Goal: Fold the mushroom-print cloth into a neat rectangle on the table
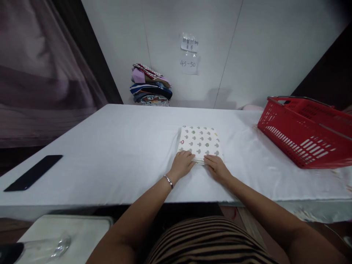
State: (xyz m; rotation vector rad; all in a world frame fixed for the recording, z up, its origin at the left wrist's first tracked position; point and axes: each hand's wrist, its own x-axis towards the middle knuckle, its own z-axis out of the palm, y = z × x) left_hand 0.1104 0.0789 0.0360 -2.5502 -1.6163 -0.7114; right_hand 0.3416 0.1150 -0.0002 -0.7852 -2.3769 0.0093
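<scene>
On the white-covered table (115, 146) lies a square folded cloth (200, 141), white with grey mushroom prints and a few green, red and yellow ones. Its folded layers show along the near edge. My left hand (181, 164), with a silver bracelet at the wrist, grips the near left corner, fingers curled over the top. At the near right corner my right hand (217, 168) holds the same edge, fingers pointing inward. A short stretch of the edge shows between the two hands. The undersides of both hands are hidden.
A red plastic basket (305, 132) stands at the table's right. A dark flat object (34, 172) lies at the left. Behind the far edge rises a stack of folded fabrics (151, 86). Paper notes (189, 55) hang on the wall. A clear bottle (46, 249) rests on a pale stool (82, 231).
</scene>
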